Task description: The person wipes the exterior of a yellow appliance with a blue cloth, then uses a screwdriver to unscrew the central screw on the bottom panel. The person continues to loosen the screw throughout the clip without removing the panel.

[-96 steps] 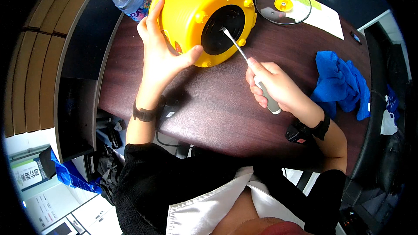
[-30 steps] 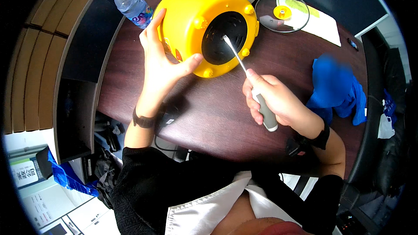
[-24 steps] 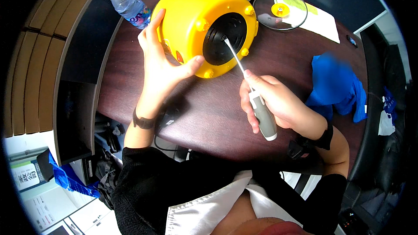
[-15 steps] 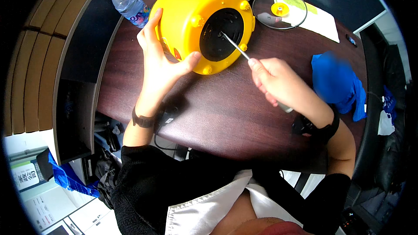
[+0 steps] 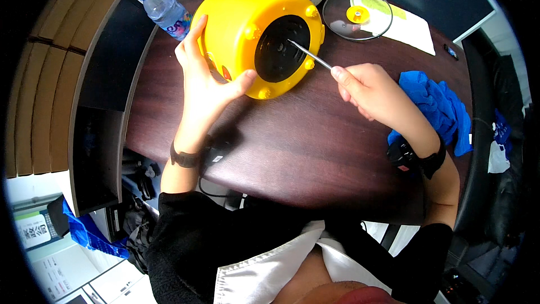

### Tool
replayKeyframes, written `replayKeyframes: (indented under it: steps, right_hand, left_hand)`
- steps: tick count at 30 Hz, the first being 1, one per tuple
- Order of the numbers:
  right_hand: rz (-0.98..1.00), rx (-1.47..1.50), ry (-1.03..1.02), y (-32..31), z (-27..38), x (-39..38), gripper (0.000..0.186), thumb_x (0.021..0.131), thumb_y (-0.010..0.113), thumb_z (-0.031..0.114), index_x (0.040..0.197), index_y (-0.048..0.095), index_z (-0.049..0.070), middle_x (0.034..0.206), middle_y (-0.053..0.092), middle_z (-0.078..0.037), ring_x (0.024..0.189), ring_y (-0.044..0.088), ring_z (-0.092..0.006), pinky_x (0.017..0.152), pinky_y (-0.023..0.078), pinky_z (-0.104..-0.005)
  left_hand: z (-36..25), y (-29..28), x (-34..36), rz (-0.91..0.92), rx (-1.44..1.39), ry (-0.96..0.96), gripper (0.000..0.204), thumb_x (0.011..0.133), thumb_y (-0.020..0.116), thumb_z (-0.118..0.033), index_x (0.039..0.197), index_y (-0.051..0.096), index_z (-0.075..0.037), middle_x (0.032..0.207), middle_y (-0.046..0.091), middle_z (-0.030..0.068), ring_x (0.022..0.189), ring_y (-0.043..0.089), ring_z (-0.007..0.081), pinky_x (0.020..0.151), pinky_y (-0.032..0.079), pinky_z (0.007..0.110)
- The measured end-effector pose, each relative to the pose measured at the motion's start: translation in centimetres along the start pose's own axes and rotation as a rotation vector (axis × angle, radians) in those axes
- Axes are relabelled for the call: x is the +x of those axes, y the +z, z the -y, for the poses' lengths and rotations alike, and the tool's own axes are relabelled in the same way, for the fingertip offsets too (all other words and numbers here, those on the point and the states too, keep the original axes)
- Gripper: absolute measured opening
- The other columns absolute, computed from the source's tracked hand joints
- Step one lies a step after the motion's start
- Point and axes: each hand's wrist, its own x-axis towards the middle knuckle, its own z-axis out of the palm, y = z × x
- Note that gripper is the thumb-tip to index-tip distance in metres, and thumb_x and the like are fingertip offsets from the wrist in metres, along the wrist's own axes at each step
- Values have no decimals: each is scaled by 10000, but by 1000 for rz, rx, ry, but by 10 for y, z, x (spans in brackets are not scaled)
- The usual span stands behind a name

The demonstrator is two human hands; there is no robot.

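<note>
Yellow pot (image 5: pixel 228 28) is tipped over on the far-left part of the tabletop (image 5: pixel 292 146), black base (image 5: pixel 270 59) turned toward the person, head cam view. L hand (image 5: pixel 211 84) has it gripped from the left: thumb on the bottom rim, fingers spread up the side, forearm nearly straight up from the lower edge. R hand (image 5: pixel 374 93) is wrapped round a screwdriver (image 5: pixel 315 59), thumb along the top, knuckles up; handle's hidden in the fist. Shaft runs up-left w/ its tip near the middle of the base, can't tell if it's seated in anything. R forearm slants in from lower right, elbow bent.

Room-wise: decent stretch of tabletop betw. the forearms, running back to the front edge by the person's torso (image 5: pixel 197 225). L side's tight, bottle (image 5: pixel 167 12) just beside the pot & a shelf unit (image 5: pixel 100 157) past the edge. R side has a blue cloth (image 5: pixel 444 107) near the wrist, then the R edge. Glass lid (image 5: pixel 358 14) lies near the pot, far side, partly over a white sheet (image 5: pixel 416 34).
</note>
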Motion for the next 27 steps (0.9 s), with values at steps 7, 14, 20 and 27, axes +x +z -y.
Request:
replayKeyframes:
  steps: [7, 14, 20, 27]
  right_hand:
    - [229, 629, 146, 32, -12, 2, 528, 1020, 338, 433, 700, 499, 45, 565, 427, 7, 341, 441, -83, 328, 388, -225]
    - [248, 763, 108, 44, -12, 3, 487, 1033, 314, 410, 717, 481, 79, 573, 452, 13, 362, 467, -61, 353, 416, -197]
    - [252, 765, 100, 47, -14, 3, 486, 1033, 315, 405, 716, 483, 79, 566, 450, 15, 364, 474, -60, 357, 423, -197]
    - [217, 738, 94, 51, -12, 2, 525, 1020, 338, 441, 720, 493, 38, 570, 447, 4, 352, 467, -92, 330, 396, -234]
  left_hand:
    - [11, 1, 3, 3, 70, 8, 1085, 575, 777, -525, 1440, 268, -111, 1282, 312, 214, 1236, 400, 378, 1024, 406, 482]
    - [9, 1, 3, 8, 35, -9, 1090, 576, 775, -534, 1441, 269, -106, 1295, 306, 214, 1246, 401, 382, 1022, 410, 480]
    - [9, 0, 3, 8, 43, -8, 1084, 581, 774, -535, 1443, 268, -114, 1297, 303, 211, 1245, 403, 384, 1024, 409, 479]
    - [9, 1, 2, 6, 34, -6, 1081, 586, 776, -531, 1444, 266, -118, 1295, 303, 212, 1244, 404, 385, 1023, 408, 478]
